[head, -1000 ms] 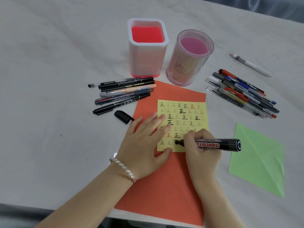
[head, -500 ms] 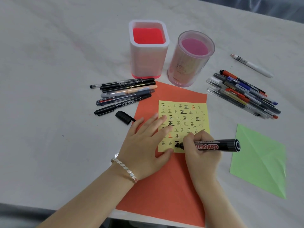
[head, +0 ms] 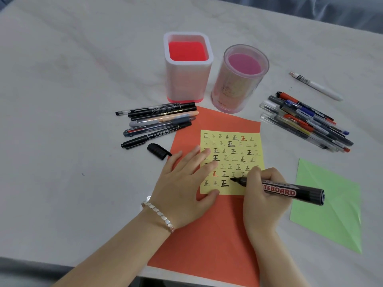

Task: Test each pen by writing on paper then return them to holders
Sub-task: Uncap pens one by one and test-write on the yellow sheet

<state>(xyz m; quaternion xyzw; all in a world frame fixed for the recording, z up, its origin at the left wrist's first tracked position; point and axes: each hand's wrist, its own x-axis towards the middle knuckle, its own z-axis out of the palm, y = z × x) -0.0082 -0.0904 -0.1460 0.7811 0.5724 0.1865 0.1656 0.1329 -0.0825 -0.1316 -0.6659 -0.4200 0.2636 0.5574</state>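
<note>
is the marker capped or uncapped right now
Uncapped. The marker's bare tip shows over the yellow paper, and a black cap lies loose on the table beside the left hand.

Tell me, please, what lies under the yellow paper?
An orange sheet lies under the yellow paper, showing above, left of and below it. The part directly beneath is covered, so anything else there cannot be seen.

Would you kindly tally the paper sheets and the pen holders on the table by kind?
Paper sheets: 3 (large orange sheet, small yellow sheet with written marks, green sheet)
Pen holders: 2 (square white holder with red base, round clear pink holder)
Total: 5
</note>
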